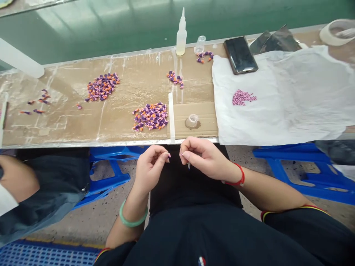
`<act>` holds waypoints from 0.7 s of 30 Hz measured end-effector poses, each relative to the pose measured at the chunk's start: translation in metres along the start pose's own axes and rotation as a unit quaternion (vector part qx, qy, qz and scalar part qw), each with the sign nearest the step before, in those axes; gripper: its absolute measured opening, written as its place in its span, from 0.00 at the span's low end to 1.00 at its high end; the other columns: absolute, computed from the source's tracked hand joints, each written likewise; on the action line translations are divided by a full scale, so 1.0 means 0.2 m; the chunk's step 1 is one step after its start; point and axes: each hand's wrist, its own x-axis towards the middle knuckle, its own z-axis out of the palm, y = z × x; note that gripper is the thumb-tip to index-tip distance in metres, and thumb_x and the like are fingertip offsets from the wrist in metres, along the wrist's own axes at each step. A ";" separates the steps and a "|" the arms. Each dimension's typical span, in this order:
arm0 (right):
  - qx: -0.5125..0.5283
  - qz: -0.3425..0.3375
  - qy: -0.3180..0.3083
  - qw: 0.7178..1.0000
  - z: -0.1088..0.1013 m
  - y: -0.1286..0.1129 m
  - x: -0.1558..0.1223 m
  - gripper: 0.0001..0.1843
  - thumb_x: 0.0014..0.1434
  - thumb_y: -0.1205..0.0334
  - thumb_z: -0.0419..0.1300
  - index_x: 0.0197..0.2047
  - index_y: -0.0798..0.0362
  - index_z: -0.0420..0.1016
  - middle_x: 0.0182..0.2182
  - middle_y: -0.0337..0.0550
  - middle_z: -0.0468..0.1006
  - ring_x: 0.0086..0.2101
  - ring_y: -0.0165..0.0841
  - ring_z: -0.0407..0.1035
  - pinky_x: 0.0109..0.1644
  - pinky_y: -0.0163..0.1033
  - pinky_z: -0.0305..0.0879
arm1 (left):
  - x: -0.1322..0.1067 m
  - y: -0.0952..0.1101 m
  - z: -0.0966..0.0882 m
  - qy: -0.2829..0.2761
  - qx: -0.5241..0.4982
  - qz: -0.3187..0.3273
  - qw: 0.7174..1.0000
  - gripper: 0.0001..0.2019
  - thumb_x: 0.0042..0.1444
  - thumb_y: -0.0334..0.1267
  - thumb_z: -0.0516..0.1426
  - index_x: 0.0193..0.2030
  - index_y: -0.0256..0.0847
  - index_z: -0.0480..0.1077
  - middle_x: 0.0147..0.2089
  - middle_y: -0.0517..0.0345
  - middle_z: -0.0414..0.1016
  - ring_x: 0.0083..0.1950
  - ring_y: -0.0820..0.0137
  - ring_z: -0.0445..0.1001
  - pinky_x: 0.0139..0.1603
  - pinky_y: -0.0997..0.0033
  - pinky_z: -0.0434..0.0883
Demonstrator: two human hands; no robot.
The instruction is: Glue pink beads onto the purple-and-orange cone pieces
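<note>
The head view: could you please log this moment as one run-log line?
left hand: small purple piece at fingertips | right hand: close beside | ahead: purple-and-orange pieces on cardboard

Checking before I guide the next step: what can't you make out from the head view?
- Whatever the bare left hand and bare right hand hold: their fingers hide it, and it is too small to name.
- Single pieces in the pink heap on the crumpled white sheet: too small to tell apart.
- Pale translucent roll: cut off by the right edge.
- Nearby person's dark sleeve: cut off by the left edge.
</note>
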 end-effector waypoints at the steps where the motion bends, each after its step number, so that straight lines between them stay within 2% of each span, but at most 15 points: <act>1: -0.023 -0.009 0.004 1.000 -0.03 -0.01 0.00 0.08 0.62 0.70 0.53 0.31 0.53 0.66 0.25 0.37 0.73 0.25 0.26 0.66 0.31 0.32 0.64 | 0.01 -0.01 0.00 -0.005 -0.007 -0.009 1.000 0.08 0.61 0.40 0.60 0.32 0.39 0.73 0.29 0.57 0.77 0.29 0.73 0.75 0.31 0.75 0.71; 3: -0.101 -0.031 0.023 0.994 -0.11 -0.04 0.01 0.08 0.64 0.70 0.52 0.32 0.52 0.64 0.26 0.37 0.72 0.26 0.27 0.66 0.31 0.32 0.63 | 0.03 -0.01 0.00 -0.020 -0.027 -0.026 0.999 0.07 0.58 0.39 0.62 0.32 0.39 0.75 0.29 0.56 0.79 0.29 0.72 0.75 0.30 0.76 0.72; 5: -0.211 -0.052 0.044 0.975 -0.22 -0.06 0.03 0.08 0.64 0.69 0.51 0.32 0.52 0.63 0.26 0.37 0.70 0.26 0.27 0.63 0.31 0.32 0.61 | 0.05 -0.02 0.01 -0.036 -0.049 -0.039 0.997 0.05 0.55 0.38 0.65 0.33 0.39 0.77 0.30 0.55 0.80 0.29 0.71 0.76 0.30 0.76 0.72; 7: -0.332 -0.070 0.050 0.939 -0.33 -0.05 0.07 0.08 0.64 0.68 0.52 0.32 0.52 0.63 0.25 0.37 0.68 0.26 0.28 0.61 0.31 0.34 0.58 | 0.07 -0.03 0.02 -0.055 -0.069 -0.049 0.995 0.04 0.52 0.36 0.66 0.33 0.39 0.78 0.29 0.55 0.80 0.28 0.71 0.76 0.28 0.76 0.72; 10: -0.475 -0.063 0.000 0.878 -0.44 -0.02 0.14 0.07 0.63 0.67 0.51 0.32 0.52 0.63 0.25 0.39 0.67 0.27 0.31 0.60 0.33 0.36 0.55 | 0.11 -0.03 0.03 -0.074 -0.080 -0.050 0.993 0.02 0.51 0.35 0.66 0.31 0.39 0.78 0.26 0.56 0.79 0.25 0.72 0.74 0.25 0.77 0.70; 14: -0.555 -0.031 -0.091 0.826 -0.48 -0.02 0.25 0.07 0.62 0.67 0.49 0.31 0.52 0.62 0.25 0.41 0.66 0.27 0.32 0.58 0.32 0.37 0.51 | 0.15 -0.03 0.04 -0.081 -0.068 -0.046 0.993 0.03 0.50 0.35 0.65 0.29 0.39 0.78 0.24 0.57 0.76 0.24 0.73 0.70 0.24 0.77 0.67; 21: -0.637 -0.023 -0.184 0.748 -0.46 -0.07 0.37 0.09 0.63 0.67 0.52 0.30 0.54 0.66 0.23 0.43 0.67 0.26 0.32 0.56 0.31 0.38 0.47 | 0.19 -0.07 0.05 -0.107 -0.080 -0.067 0.989 0.05 0.51 0.37 0.64 0.29 0.39 0.76 0.23 0.57 0.74 0.23 0.73 0.69 0.23 0.76 0.65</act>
